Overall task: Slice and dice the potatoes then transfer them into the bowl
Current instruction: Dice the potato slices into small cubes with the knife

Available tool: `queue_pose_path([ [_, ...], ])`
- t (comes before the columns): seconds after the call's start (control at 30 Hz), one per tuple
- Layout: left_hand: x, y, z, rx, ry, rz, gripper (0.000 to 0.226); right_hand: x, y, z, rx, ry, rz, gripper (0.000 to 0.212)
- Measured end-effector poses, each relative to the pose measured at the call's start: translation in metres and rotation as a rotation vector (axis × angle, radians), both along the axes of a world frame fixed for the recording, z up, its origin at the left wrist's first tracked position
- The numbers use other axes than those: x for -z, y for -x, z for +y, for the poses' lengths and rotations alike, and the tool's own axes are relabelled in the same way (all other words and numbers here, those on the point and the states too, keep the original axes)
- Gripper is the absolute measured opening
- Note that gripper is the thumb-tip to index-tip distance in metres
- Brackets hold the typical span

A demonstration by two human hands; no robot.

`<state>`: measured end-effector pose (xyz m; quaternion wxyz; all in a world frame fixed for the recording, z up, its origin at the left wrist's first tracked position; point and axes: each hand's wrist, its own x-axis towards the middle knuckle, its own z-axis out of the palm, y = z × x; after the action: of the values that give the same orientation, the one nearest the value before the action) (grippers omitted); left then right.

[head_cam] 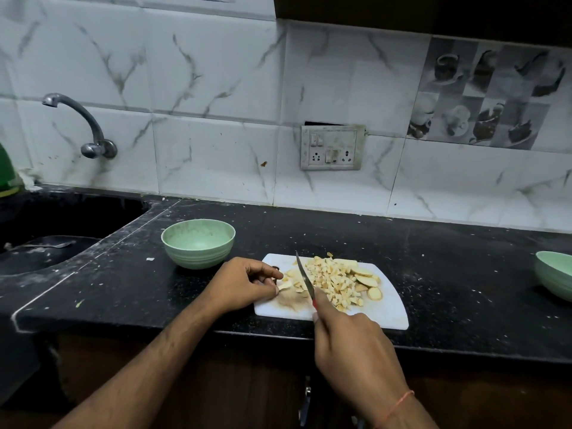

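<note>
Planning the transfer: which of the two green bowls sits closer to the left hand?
The green bowl just behind the left hand, beside the sink; the other bowl sits cut off at the right edge.

I see a pale green bowl (198,243) on the black, white-flecked surface (433,258), pale yellow potato dice (334,281) on a white cutting board (387,311), and grey-veined white marble wall tiles (216,72).

1. Speckled black stone countertop (433,274), dusty and matt.
2. Smooth white plastic cutting board (388,308), stained brown near the left end.
3. Matt pale green bowl (198,246), faintly ribbed outside.
4. Shiny metal knife (305,278) blade.
5. Glossy marble-look wall tiles (216,72).
6. Dull chrome tap (89,128).
</note>
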<state>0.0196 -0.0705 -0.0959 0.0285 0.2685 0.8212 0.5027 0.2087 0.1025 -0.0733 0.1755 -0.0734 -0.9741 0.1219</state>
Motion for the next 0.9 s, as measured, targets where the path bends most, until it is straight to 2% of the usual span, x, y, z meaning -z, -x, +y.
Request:
queue_pose_path([
  [0.17,0.002,0.0,-0.001,0.019,-0.027,-0.007,0.032,-0.003,-0.001,-0.008,-0.005,-0.027,0.013,0.057],
  [0.33,0.003,-0.001,0.0,0.009,-0.038,0.01,0.029,-0.003,0.004,-0.011,-0.042,-0.15,-0.174,0.058],
  [0.53,0.004,0.001,-0.002,-0.022,0.011,0.041,0.031,-0.01,0.009,-0.005,-0.05,-0.201,-0.238,0.055],
  [0.73,0.006,0.001,0.004,-0.04,0.075,0.136,0.02,-0.01,0.009,-0.001,-0.054,-0.205,-0.249,0.055],
  [0.9,0.006,0.002,0.005,-0.067,0.121,0.166,0.02,-0.019,0.01,0.002,-0.098,-0.226,-0.306,0.054],
])
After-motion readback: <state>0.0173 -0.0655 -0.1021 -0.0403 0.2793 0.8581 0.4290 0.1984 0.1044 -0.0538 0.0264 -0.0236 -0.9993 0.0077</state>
